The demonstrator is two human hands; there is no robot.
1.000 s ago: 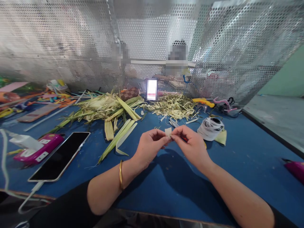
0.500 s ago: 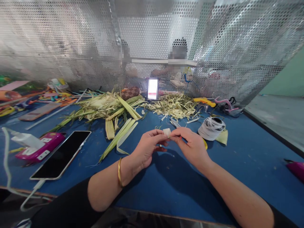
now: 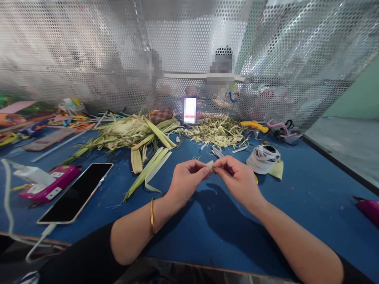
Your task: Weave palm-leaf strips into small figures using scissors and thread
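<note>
Over the middle of the blue table, my left hand (image 3: pixel 188 179) pinches a small pale piece of husk (image 3: pixel 209 164) between thumb and fingertips. My right hand (image 3: pixel 237 179) meets it from the other side, its thumb and forefinger closed on the same piece. Most of the piece is hidden by the fingers. Just behind my right hand lie scissors (image 3: pixel 217 152), their blades showing and their handles mostly covered. A spool of white string (image 3: pixel 263 159) stands to the right of that hand, with a pale husk scrap (image 3: pixel 277 170) beside it.
Husk leaves (image 3: pixel 127 132) and a heap of thin shreds (image 3: pixel 220 132) lie along the back, before a perforated metal screen (image 3: pixel 189 39). A phone (image 3: pixel 78 193), a magenta power strip (image 3: pixel 51 183) and a white cable (image 3: pixel 8 205) occupy the left. A yellow tool (image 3: pixel 255 126) lies back right.
The pale piece has turned and shows less between my fingertips. My left fingers have curled in closer, and both hands stay at about the same place.
</note>
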